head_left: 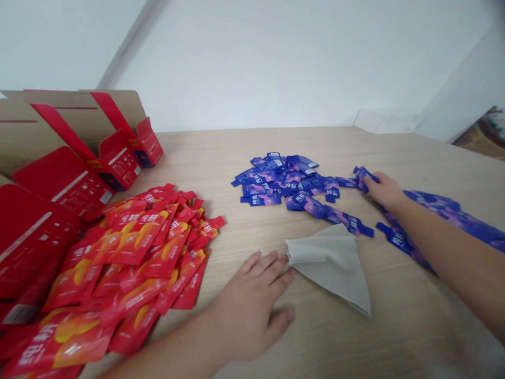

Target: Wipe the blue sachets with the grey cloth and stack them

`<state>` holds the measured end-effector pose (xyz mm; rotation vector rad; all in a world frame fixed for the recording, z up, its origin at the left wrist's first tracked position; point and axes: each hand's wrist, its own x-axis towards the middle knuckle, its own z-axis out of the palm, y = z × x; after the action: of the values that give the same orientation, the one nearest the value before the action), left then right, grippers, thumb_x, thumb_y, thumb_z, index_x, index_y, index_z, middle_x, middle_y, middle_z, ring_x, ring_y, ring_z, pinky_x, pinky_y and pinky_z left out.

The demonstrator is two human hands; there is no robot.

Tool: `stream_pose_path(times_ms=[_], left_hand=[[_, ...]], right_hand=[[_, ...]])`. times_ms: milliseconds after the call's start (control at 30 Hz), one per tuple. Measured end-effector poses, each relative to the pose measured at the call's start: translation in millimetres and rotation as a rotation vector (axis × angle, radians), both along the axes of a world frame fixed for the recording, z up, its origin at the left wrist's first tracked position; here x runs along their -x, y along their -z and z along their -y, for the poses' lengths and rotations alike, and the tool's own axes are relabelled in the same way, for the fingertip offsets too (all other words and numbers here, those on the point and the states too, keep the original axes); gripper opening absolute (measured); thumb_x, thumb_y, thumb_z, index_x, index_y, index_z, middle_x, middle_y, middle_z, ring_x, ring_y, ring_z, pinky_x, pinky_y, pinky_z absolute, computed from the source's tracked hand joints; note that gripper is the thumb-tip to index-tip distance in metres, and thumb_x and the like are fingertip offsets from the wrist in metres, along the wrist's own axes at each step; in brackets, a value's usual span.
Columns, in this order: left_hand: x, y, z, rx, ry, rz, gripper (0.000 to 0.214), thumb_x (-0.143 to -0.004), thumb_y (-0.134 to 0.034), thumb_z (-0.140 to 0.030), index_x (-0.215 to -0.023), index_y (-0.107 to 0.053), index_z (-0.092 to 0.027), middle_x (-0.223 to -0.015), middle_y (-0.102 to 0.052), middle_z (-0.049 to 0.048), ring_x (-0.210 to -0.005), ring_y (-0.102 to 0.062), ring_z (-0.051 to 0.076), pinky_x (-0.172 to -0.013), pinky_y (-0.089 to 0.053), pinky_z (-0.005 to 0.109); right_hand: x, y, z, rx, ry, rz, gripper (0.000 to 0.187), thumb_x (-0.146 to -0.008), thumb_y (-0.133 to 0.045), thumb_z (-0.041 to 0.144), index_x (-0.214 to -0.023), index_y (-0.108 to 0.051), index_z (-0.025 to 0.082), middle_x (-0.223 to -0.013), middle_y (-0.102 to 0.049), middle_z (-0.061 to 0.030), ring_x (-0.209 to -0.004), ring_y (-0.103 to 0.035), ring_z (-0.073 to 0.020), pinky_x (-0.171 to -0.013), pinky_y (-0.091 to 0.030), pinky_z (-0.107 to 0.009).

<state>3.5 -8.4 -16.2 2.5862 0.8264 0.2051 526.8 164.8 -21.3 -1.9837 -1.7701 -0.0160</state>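
Right of centre, the right hand (382, 190) pinches a blue sachet (363, 175) beside the blue pile (282, 181). Lower middle, the left hand (252, 302) lies flat on the worktop (244, 158), fingers (272, 262) spread wide, tips touching a grey cloth (335, 263); red pouches (138, 252) heap at left.

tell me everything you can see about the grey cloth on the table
The grey cloth is thin, soft-looking fabric or wipe, folded flat into a rough triangle. It lies on the wooden table, its left corner at the fingertips of the left hand, which touch or nearly touch it. Its far corner lies beside a string of blue packets.
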Motion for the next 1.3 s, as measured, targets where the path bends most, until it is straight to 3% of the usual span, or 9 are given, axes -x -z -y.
stream_pose_path(times_ms=[100,200,333,433,600,767,967,1133,1300], left_hand=[[0.0,-0.7,-0.1,0.01,-0.003,0.002,0.067,-0.107,-0.054,-0.054,-0.168,-0.04,-0.03,-0.178,-0.032,0.0062,-0.165,-0.03,0.03,-0.136,-0.018,0.058],[-1.2,-1.6,-0.1,0.023,-0.009,-0.01,0.067,-0.106,-0.056,-0.052,-0.167,-0.041,-0.029,-0.178,-0.032,0.0065,-0.165,-0.03,0.031,-0.136,-0.018,0.058],[-2.3,-1.5,0.3,0.037,-0.013,-0.006,0.067,-0.107,-0.055,-0.054,-0.167,-0.041,-0.029,-0.178,-0.032,0.007,-0.166,-0.029,0.03,-0.136,-0.016,0.059],[-1.9,0.0,0.4,0.037,-0.01,0.018,0.066,-0.108,-0.052,-0.057,-0.167,-0.042,-0.03,-0.177,-0.033,0.0071,-0.165,-0.029,0.03,-0.136,-0.016,0.058],[-1.3,2.2,-0.1,0.024,-0.002,0.026,0.066,-0.108,-0.053,-0.056,-0.166,-0.043,-0.028,-0.177,-0.034,0.0096,-0.165,-0.031,0.033,-0.135,-0.017,0.059],[-1.5,3.3,-0.9,0.009,0.002,0.035,0.065,-0.108,-0.053,-0.055,-0.166,-0.043,-0.027,-0.177,-0.034,0.0097,-0.165,-0.031,0.032,-0.135,-0.016,0.058],[-2.4,2.1,-0.1,0.008,0.005,0.014,0.067,-0.107,-0.055,-0.054,-0.166,-0.044,-0.025,-0.177,-0.033,0.0113,-0.165,-0.03,0.034,-0.135,-0.016,0.06],[-2.4,2.1,0.3,-0.002,0.002,0.015,0.067,-0.107,-0.054,-0.055,-0.166,-0.044,-0.025,-0.177,-0.034,0.0113,-0.165,-0.031,0.033,-0.135,-0.018,0.059],[-2.4,4.4,0.3,-0.016,0.006,0.026,0.067,-0.107,-0.053,-0.056,-0.166,-0.044,-0.024,-0.176,-0.035,0.0116,-0.164,-0.032,0.033,-0.134,-0.019,0.059]], right_hand=[[6.7,13.6,-13.0,0.029,0.159,-0.099,0.026,-0.107,-0.066,0.041,-0.127,-0.071,0.025,-0.134,-0.069,-0.0096,-0.11,-0.07,-0.0224,-0.093,-0.062,-0.04],[24.2,23.4,-25.8,0.027,0.194,-0.167,0.031,-0.107,-0.064,0.046,-0.121,-0.07,0.019,-0.121,-0.072,-0.0089,-0.101,-0.071,-0.0216,-0.091,-0.061,-0.043],[53.4,30.5,-36.9,-0.008,0.111,-0.238,0.038,-0.103,-0.059,0.058,-0.099,-0.072,0.022,-0.092,-0.075,-0.0095,-0.093,-0.069,-0.0298,-0.088,-0.056,-0.044],[69.5,31.8,-38.3,-0.02,0.011,-0.31,0.042,-0.099,-0.056,0.065,-0.095,-0.073,0.027,-0.084,-0.077,-0.007,-0.091,-0.07,-0.0339,-0.083,-0.056,-0.044],[79.1,32.1,-35.5,-0.033,-0.023,-0.379,0.041,-0.094,-0.062,0.065,-0.098,-0.075,0.027,-0.088,-0.08,-0.0048,-0.093,-0.072,-0.035,-0.084,-0.057,-0.045],[69.0,31.8,-34.5,-0.093,0.156,-0.354,0.045,-0.105,-0.052,0.06,-0.106,-0.074,0.021,-0.102,-0.079,-0.0094,-0.1,-0.072,-0.0311,-0.095,-0.055,-0.048],[59.5,35.2,-47.9,-0.078,0.274,-0.324,0.036,-0.105,-0.067,0.046,-0.128,-0.069,0.018,-0.129,-0.071,-0.0103,-0.113,-0.071,-0.0254,-0.099,-0.059,-0.049],[75.7,37.5,-64.0,-0.084,0.246,-0.317,0.036,-0.105,-0.069,0.041,-0.133,-0.067,0.019,-0.136,-0.068,-0.0114,-0.116,-0.07,-0.0263,-0.099,-0.061,-0.049],[98.4,43.6,-71.1,-0.113,0.13,-0.352,0.035,-0.105,-0.069,0.042,-0.132,-0.068,0.019,-0.133,-0.069,-0.0107,-0.112,-0.071,-0.0255,-0.096,-0.062,-0.047]])
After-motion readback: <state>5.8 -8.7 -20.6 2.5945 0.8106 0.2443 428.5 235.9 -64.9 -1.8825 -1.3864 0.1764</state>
